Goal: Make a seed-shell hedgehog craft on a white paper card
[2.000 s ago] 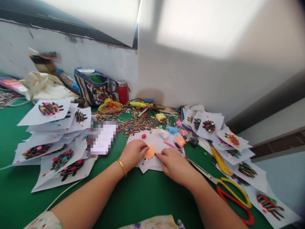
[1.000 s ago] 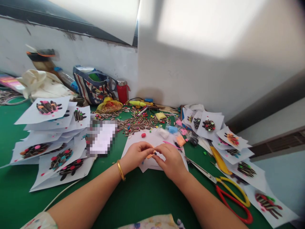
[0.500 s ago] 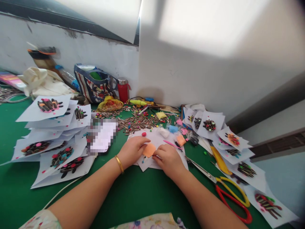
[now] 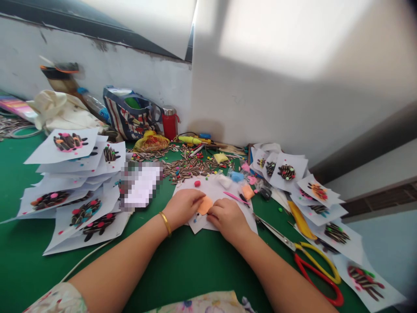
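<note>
A flat orange disc (image 4: 205, 205) is framed by two bare hands at the middle of a green surface (image 4: 195, 278), where it is laid on overlapping sheets of white paper (image 4: 213, 186). The disc's left edge is met by the bent fingers of the left hand (image 4: 184, 209), above a wrist ringed by a gold bracelet (image 4: 165, 224); whether the rim is gripped or only touched cannot be told. At the lower right edge, the fingers of the right hand (image 4: 230, 218) are curled and bunched together, and whether anything is pinched between them cannot be told.

A red lump (image 4: 197, 184) is set on the paper beyond the left hand, and a pink tool (image 4: 232, 197) is laid beyond the right. White (image 4: 223, 180), blue (image 4: 236, 176) and orange lumps (image 4: 247, 191) are grouped near the far right side of the sheets. Striped seeds (image 4: 185, 167) are strewn behind the paper, with a yellow lump (image 4: 220, 158) placed at their right.

The scene is flanked by decorated cards, piled at left (image 4: 74, 141) and spread at right (image 4: 337, 232). Large scissors (image 4: 295, 247) with red and yellow handles are seen right of the right hand, near a yellow-handled tool (image 4: 301, 219). A red flask (image 4: 170, 124) and a patterned bag (image 4: 130, 117) are stood by the wall.
</note>
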`<state>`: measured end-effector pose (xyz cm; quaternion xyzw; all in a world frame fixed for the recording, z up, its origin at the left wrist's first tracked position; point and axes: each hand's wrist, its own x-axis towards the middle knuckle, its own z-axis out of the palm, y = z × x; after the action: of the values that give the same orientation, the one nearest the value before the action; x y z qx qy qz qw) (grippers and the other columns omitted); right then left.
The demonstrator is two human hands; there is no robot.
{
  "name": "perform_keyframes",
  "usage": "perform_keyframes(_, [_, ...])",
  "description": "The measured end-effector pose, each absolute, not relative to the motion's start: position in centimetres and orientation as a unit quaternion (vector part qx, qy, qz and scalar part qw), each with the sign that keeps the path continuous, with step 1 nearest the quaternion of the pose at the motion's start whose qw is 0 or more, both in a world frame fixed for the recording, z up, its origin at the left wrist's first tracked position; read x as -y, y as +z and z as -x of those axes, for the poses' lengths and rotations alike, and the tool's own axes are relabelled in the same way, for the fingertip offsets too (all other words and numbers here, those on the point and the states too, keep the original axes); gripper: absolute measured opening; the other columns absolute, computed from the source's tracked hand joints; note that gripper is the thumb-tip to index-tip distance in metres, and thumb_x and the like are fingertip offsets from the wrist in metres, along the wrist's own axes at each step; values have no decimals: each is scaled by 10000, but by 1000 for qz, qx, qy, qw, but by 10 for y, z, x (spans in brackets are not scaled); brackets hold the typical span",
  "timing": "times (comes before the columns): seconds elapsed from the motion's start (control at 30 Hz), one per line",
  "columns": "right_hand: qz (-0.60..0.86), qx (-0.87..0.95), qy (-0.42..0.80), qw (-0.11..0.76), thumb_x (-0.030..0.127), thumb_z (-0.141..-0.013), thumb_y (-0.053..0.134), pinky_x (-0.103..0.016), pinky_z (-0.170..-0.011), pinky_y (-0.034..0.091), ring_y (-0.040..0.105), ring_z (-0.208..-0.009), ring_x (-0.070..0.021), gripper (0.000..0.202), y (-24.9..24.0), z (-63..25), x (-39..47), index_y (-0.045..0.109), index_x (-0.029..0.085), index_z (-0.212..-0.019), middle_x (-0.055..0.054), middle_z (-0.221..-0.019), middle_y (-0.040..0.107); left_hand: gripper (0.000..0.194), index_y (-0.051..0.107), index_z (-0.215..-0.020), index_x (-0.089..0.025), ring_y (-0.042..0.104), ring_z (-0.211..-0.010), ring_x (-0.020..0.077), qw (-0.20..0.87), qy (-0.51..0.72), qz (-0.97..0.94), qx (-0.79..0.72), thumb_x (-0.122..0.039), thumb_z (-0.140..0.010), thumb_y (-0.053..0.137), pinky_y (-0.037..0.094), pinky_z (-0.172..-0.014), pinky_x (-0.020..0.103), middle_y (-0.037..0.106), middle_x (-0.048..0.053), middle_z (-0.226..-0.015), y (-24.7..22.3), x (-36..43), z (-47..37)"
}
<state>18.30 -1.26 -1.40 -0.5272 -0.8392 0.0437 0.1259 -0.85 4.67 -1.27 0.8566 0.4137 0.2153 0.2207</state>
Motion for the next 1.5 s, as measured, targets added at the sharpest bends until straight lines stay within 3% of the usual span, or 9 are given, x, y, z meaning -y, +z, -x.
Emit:
perform_keyframes(0.3, [491,866,18,94,227,-949,502,-330,-774,351,543,-852,-186,211,11,-191,25,710,233,-983,-45,-897,660,245,705,-1045,-214,650,-938,192,230,213,-853,-417,-243,-900,510,475,-811,287,730,52,-1023,-13,-47,9])
perform_keyframes(0.47, [473,877,19,76,231,-943,512,-324,-753,346,533,-843,-184,230,15,-194,26,694,263,-1080,-45,-905,649,242,711,-1034,-219,650,-925,192,233,215,-850,-420,-241,-896,514,475,-798,288,732,50,-1008,-12,-47,9])
perform_keyframes(0.67, [472,880,20,42,244,-924,549,-316,-740,343,508,-829,-180,169,12,-193,27,707,262,-983,-34,-882,630,252,708,-1052,-214,652,-951,193,233,216,-849,-422,-241,-895,513,479,-824,288,731,52,-1035,-13,-47,9])
perform_keyframes(0.8, [466,882,26,61,228,-920,552,-314,-779,360,514,-849,-178,194,9,-196,24,711,280,-1018,-38,-908,629,253,713,-1051,-218,650,-944,196,235,216,-846,-427,-240,-889,520,481,-814,292,730,57,-1034,-12,-47,9])
perform_keyframes(0.97, [472,876,36,95,200,-934,505,-316,-799,381,535,-870,-182,255,11,-197,24,689,253,-1103,-51,-916,634,246,712,-1044,-218,651,-937,196,234,214,-850,-421,-249,-894,520,478,-803,287,730,57,-1026,-12,-47,9])
perform_keyframes(1.23, [475,877,50,45,203,-914,532,-307,-781,375,516,-870,-188,217,18,-192,29,664,228,-1083,-53,-909,616,249,706,-1041,-212,653,-941,196,228,206,-852,-424,-260,-900,507,475,-797,285,731,51,-1035,-13,-47,9])
perform_keyframes(1.5, [463,885,35,27,226,-920,542,-324,-784,376,504,-876,-199,306,12,-197,27,634,312,-1199,-52,-967,605,242,707,-1037,-211,651,-928,194,229,212,-851,-422,-245,-893,515,471,-810,284,730,53,-1001,-12,-46,9])
